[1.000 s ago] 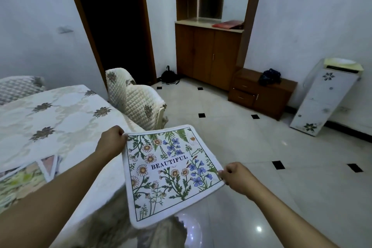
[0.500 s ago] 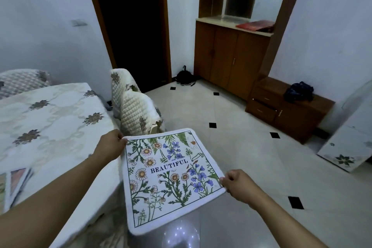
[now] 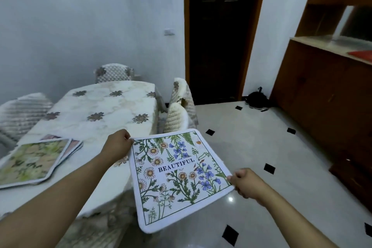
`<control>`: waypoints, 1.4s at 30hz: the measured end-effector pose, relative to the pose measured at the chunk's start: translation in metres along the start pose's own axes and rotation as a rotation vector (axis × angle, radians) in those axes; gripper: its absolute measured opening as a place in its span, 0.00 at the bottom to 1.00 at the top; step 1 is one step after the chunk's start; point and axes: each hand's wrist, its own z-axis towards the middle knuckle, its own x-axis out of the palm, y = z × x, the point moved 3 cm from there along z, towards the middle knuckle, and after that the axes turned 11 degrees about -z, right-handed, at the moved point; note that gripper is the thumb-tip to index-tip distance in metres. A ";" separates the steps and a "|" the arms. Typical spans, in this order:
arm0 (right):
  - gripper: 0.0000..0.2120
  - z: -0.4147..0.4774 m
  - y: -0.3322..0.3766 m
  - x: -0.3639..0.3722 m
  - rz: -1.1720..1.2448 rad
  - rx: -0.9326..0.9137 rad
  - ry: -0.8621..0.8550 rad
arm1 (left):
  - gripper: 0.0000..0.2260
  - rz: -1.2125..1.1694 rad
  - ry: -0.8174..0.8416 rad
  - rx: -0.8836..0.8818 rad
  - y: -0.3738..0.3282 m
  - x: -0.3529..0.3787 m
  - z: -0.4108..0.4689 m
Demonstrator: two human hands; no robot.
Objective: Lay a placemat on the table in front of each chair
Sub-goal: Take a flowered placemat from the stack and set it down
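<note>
I hold a white floral placemat (image 3: 177, 175) printed with "BEAUTIFUL" flat in the air, just off the right edge of the table (image 3: 104, 110). My left hand (image 3: 118, 143) pinches its far left corner and my right hand (image 3: 247, 183) pinches its near right corner. A stack of other placemats (image 3: 34, 161) lies on the table's near left part, a green-patterned one on top. Quilt-covered chairs stand around the table: two at its right side (image 3: 179, 112), one at the far end (image 3: 113, 72) and one at the left (image 3: 20, 112).
The table wears a pale cloth with brown flower motifs. A dark open doorway (image 3: 221, 32) lies beyond the right-side chairs. Wooden cabinets (image 3: 326, 90) line the right wall, with a black bag (image 3: 257, 99) on the tiled floor beside them.
My view has swung left, bringing the whole table, the placemat stack and the far and left chairs into sight. Both hands keep the same grip on the floral placemat.
</note>
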 end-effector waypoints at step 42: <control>0.16 0.673 0.361 0.264 -0.906 -0.763 0.880 | 0.08 -0.150 -0.873 -1.087 0.241 0.046 0.181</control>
